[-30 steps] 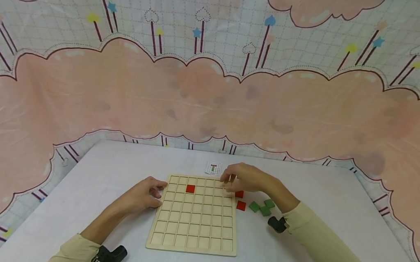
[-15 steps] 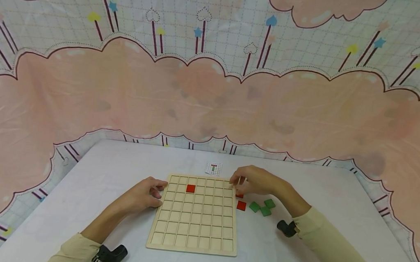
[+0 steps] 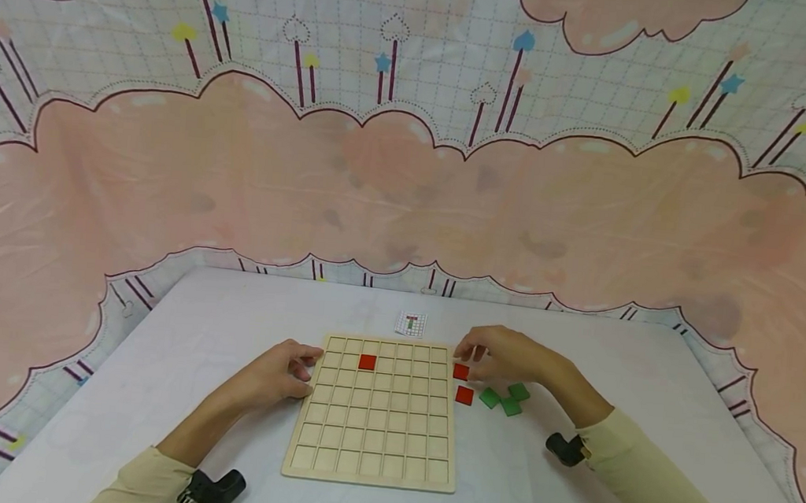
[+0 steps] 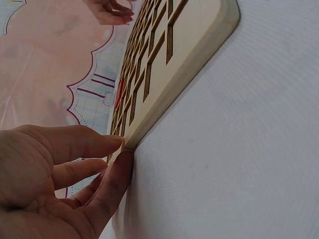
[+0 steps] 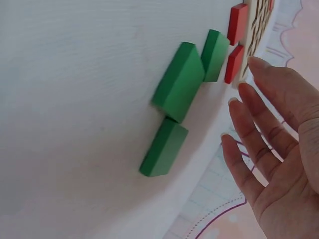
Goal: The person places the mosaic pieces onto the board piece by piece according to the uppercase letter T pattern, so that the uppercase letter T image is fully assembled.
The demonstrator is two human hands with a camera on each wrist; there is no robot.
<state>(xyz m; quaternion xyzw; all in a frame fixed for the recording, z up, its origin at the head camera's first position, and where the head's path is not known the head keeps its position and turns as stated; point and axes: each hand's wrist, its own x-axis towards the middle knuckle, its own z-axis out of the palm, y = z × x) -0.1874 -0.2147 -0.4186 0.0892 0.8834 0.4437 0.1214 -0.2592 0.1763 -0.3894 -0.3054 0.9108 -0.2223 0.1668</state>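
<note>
A square wooden grid board (image 3: pixel 383 420) lies on the white table, with a red square tile (image 3: pixel 367 362) in one of its upper cells. My left hand (image 3: pixel 268 375) rests at the board's left edge, its fingertips touching the rim without being wrapped round it. My right hand (image 3: pixel 508 354) hovers over the board's upper right side, fingers apart and nothing between them. Closest to its fingertips is one red tile (image 3: pixel 460 372), lying by the board's right edge. Another red tile (image 3: pixel 464 396) lies just below that one. In the right wrist view the fingers (image 5: pixel 269 114) stay clear of the tiles.
Several green tiles (image 3: pixel 490 398) lie loosely together right of the red ones, under my right wrist. A small card (image 3: pixel 411 324) with a printed grid and a red and green T pattern sits beyond the board. A patterned cloth (image 3: pixel 407 204) hangs behind the table.
My right hand has drawn back to the right from over the board's upper right corner to beside the red tiles. The left hand and board have stayed put.
</note>
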